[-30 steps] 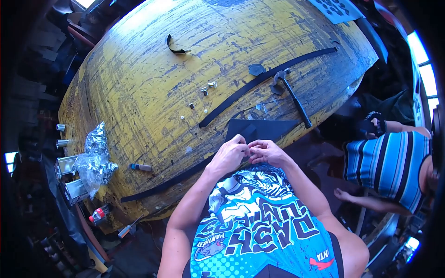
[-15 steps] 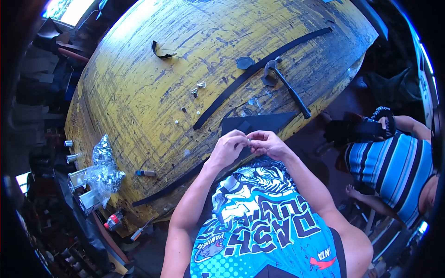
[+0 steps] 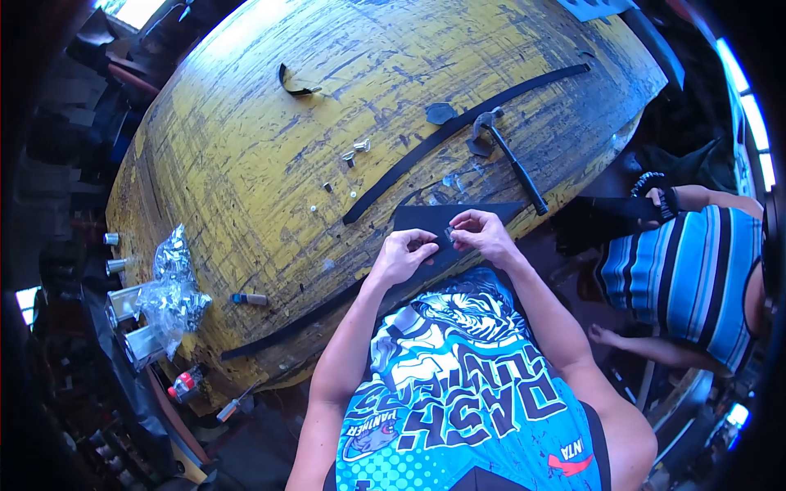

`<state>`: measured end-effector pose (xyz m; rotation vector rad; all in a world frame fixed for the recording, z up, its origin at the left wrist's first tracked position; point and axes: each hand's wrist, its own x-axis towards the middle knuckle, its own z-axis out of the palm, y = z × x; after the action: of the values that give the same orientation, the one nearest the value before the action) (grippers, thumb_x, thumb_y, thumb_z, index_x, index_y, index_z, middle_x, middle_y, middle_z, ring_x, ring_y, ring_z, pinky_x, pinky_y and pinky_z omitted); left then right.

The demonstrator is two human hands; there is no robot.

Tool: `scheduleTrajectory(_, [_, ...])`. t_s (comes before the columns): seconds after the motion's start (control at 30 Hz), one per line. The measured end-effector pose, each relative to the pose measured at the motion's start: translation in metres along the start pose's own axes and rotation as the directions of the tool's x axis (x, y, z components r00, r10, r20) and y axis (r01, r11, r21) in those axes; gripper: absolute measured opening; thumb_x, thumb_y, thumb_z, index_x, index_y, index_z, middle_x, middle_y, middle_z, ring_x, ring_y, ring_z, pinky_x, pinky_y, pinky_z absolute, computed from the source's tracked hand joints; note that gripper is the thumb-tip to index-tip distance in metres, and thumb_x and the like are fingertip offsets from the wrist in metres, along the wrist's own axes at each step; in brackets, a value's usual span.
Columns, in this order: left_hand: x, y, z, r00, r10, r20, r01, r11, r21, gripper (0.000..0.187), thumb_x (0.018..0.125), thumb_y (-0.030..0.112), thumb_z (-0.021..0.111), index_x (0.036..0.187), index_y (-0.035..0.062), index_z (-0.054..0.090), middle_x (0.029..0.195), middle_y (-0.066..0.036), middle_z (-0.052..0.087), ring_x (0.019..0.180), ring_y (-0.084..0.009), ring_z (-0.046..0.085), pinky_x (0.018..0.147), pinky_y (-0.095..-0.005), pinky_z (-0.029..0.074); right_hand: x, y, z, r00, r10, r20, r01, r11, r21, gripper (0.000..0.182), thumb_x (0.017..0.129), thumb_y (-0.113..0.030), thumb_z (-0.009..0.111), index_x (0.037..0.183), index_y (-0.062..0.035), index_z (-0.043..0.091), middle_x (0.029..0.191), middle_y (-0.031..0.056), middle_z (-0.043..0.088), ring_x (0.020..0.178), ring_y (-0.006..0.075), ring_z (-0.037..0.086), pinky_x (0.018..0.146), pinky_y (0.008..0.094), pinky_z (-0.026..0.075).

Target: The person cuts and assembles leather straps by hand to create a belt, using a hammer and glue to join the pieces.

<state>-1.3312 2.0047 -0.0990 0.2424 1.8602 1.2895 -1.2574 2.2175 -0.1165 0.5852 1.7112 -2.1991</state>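
Above a black sheet at the near edge of the yellow worktable, both hands are close together but apart. My right hand pinches a small metallic piece between thumb and fingers. My left hand has its fingers curled and pressed together; anything held there is too small to make out. Beyond the hands a long black strap lies diagonally. A hammer rests right of it, its head on a small dark patch. Left of the strap are small metal fittings.
The worktable bears a curled black strip, a plastic bag, metal cylinders, and a dark small block. A red-capped bottle and a screwdriver are near the left edge. Another person in stripes is at right.
My hands have moved apart from each other, and the metallic piece now shows in my right fingers. The view has shifted slightly. The other person's arms have moved.
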Motion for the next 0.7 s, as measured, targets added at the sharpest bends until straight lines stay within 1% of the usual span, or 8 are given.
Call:
scheduleTrajectory(0.03, [-0.003, -0.004, -0.002, 1.000, 0.029, -0.002, -0.029, 1.000, -0.012, 0.024, 0.090, 0.013, 0.072, 0.107, -0.0028, 0.071, 0.087, -0.006, 0.074, 0.075, -0.0089, 0.068, 0.069, -0.0244, 0.054, -0.002, -0.003, 0.007, 0.999, 0.006, 0.046, -0.007, 1.000, 0.017, 0.020, 0.089, -0.007, 0.071, 0.107, -0.0002, 0.065, 0.088, 0.0074, 0.069, 0.075, 0.0129, 0.068, 0.070, 0.0264, 0.057])
scheduleTrajectory(0.13, [-0.012, -0.004, -0.012, 1.000, -0.001, -0.001, 0.001, 0.999, -0.048, 0.024, 0.088, 0.013, 0.074, 0.106, -0.0028, 0.071, 0.086, -0.006, 0.074, 0.075, -0.0087, 0.068, 0.070, -0.0239, 0.054, -0.006, -0.009, 0.024, 0.990, 0.050, 0.128, -0.058, 0.997, 0.058, 0.022, 0.090, -0.008, 0.070, 0.110, 0.0005, 0.065, 0.089, 0.0080, 0.070, 0.077, 0.0137, 0.069, 0.071, 0.0269, 0.058])
scheduleTrajectory(0.23, [-0.023, -0.003, -0.020, 1.000, -0.018, -0.026, 0.016, 0.998, -0.060, 0.024, 0.088, 0.014, 0.075, 0.105, -0.0028, 0.072, 0.086, -0.006, 0.074, 0.076, -0.0086, 0.068, 0.070, -0.0238, 0.054, -0.009, -0.011, 0.032, 0.987, 0.068, 0.143, -0.078, 0.995, 0.061, 0.022, 0.091, -0.007, 0.070, 0.111, 0.0015, 0.065, 0.089, 0.0082, 0.070, 0.078, 0.0141, 0.070, 0.071, 0.0270, 0.059])
scheduleTrajectory(0.33, [-0.029, -0.008, -0.024, 1.000, -0.002, -0.031, -0.002, 0.994, -0.112, 0.024, 0.088, 0.015, 0.075, 0.104, -0.0022, 0.072, 0.086, -0.006, 0.074, 0.075, -0.0087, 0.067, 0.070, -0.0238, 0.055, -0.013, -0.017, 0.044, 0.986, 0.089, 0.143, -0.100, 0.992, 0.072, 0.022, 0.091, -0.006, 0.069, 0.111, 0.0023, 0.065, 0.090, 0.0089, 0.070, 0.077, 0.0144, 0.070, 0.070, 0.0265, 0.059])
scheduleTrajectory(0.43, [-0.034, -0.005, -0.028, 1.000, -0.005, -0.006, 0.005, 0.993, -0.118, 0.024, 0.089, 0.013, 0.074, 0.108, -0.0018, 0.071, 0.088, -0.005, 0.074, 0.078, -0.0084, 0.068, 0.072, -0.0231, 0.055, -0.013, -0.014, 0.048, 0.983, 0.070, 0.167, -0.084, 0.994, 0.076, 0.022, 0.091, -0.005, 0.069, 0.111, 0.0031, 0.064, 0.091, 0.0098, 0.070, 0.077, 0.0150, 0.070, 0.070, 0.0268, 0.060])
scheduleTrajectory(0.53, [-0.038, -0.004, -0.030, 1.000, -0.009, -0.012, 0.008, 0.996, -0.094, 0.024, 0.087, 0.015, 0.075, 0.105, -0.0004, 0.073, 0.086, -0.006, 0.074, 0.075, -0.0084, 0.067, 0.070, -0.0244, 0.055, -0.015, -0.015, 0.051, 0.984, 0.064, 0.167, -0.074, 0.995, 0.060, 0.022, 0.092, -0.006, 0.068, 0.112, 0.0027, 0.065, 0.092, 0.0105, 0.071, 0.078, 0.0151, 0.070, 0.072, 0.0275, 0.060])
scheduleTrajectory(0.63, [-0.040, -0.003, -0.032, 1.000, -0.029, -0.008, 0.029, 0.999, -0.017, 0.023, 0.086, 0.015, 0.075, 0.104, 0.0007, 0.074, 0.085, -0.006, 0.074, 0.075, -0.0079, 0.067, 0.069, -0.0243, 0.054, -0.015, -0.013, 0.054, 0.983, 0.048, 0.177, -0.055, 0.998, 0.038, 0.021, 0.091, -0.005, 0.068, 0.111, 0.0028, 0.066, 0.092, 0.0104, 0.071, 0.078, 0.0150, 0.070, 0.072, 0.0273, 0.060])
scheduleTrajectory(0.7, [-0.041, -0.001, -0.034, 0.998, -0.059, 0.017, 0.059, 0.998, -0.018, 0.024, 0.085, 0.016, 0.076, 0.103, 0.0009, 0.075, 0.084, -0.006, 0.074, 0.075, -0.0082, 0.067, 0.069, -0.0246, 0.054, -0.015, -0.013, 0.055, 0.981, 0.045, 0.190, -0.047, 0.999, 0.006, 0.021, 0.091, -0.005, 0.068, 0.111, 0.0031, 0.066, 0.092, 0.0105, 0.071, 0.077, 0.0150, 0.070, 0.071, 0.0272, 0.060])
